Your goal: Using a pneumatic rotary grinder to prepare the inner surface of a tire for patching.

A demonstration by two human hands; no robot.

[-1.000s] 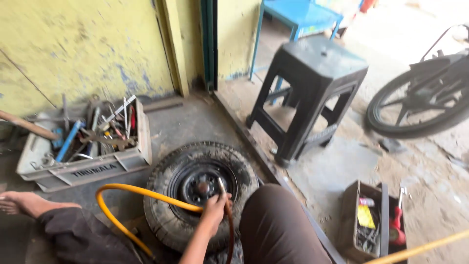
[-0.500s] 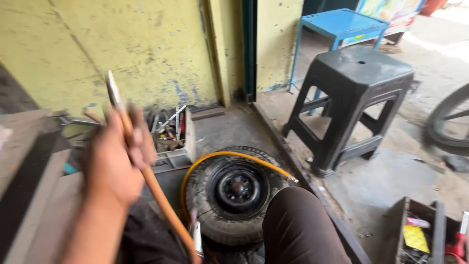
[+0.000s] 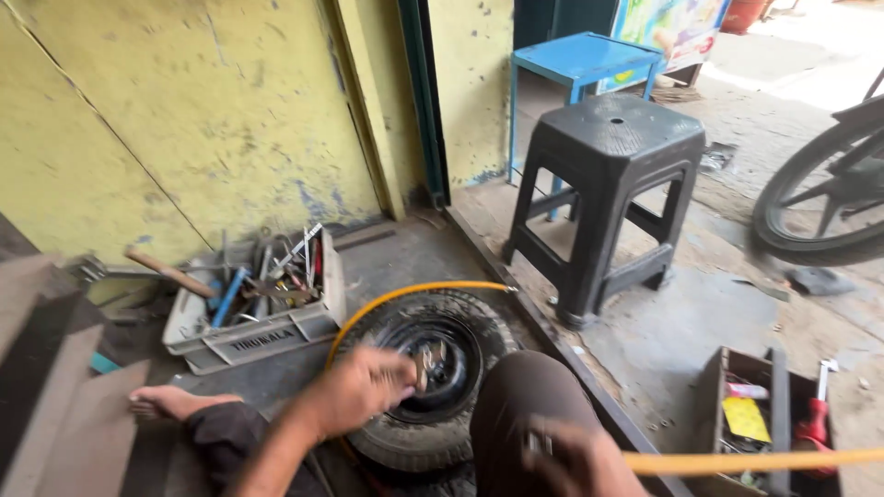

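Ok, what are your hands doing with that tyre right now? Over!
Left hand at the tyre's hub, fingers closed, blurred. Right hand low by the knee, on the yellow hose. Hose also loops over the tyre. Tool crate beside it.

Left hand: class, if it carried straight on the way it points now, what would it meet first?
Probably the small wheel's dark hub: the left hand, blurred, reaches right toward it over the tyre. Depth is unclear.

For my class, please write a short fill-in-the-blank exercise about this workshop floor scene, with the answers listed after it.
1. The small black rubber tyre lies flat on the ____.
2. The flexible hose curving over the tyre is ____ in colour.
3. The black plastic stool stands in front of a ____ table.
4. The grey plastic crate beside the yellow wall holds ____.

Answers: floor; yellow; blue; tools
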